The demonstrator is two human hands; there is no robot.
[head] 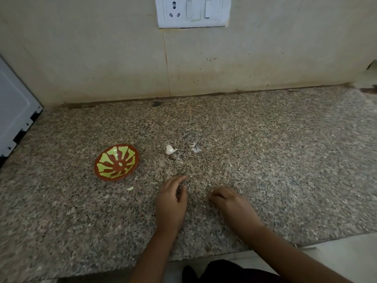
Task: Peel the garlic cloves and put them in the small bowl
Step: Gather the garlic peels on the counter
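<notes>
Left hand [171, 201] rests on granite counter [275, 160], fingers loosely bent, thumb and forefinger parted, nothing between them. Right hand [228, 200] just beside it, not touching; fingers curled under, cannot tell whether anything is inside. Unpeeled garlic clove [170, 149] lies beyond left hand. Peel scraps [195, 149] near its right. Small pale piece [130, 188] left of left hand. Small bowl [117, 163], red with green pattern, just beyond it. Switch plate [192, 11] on wall.
</notes>
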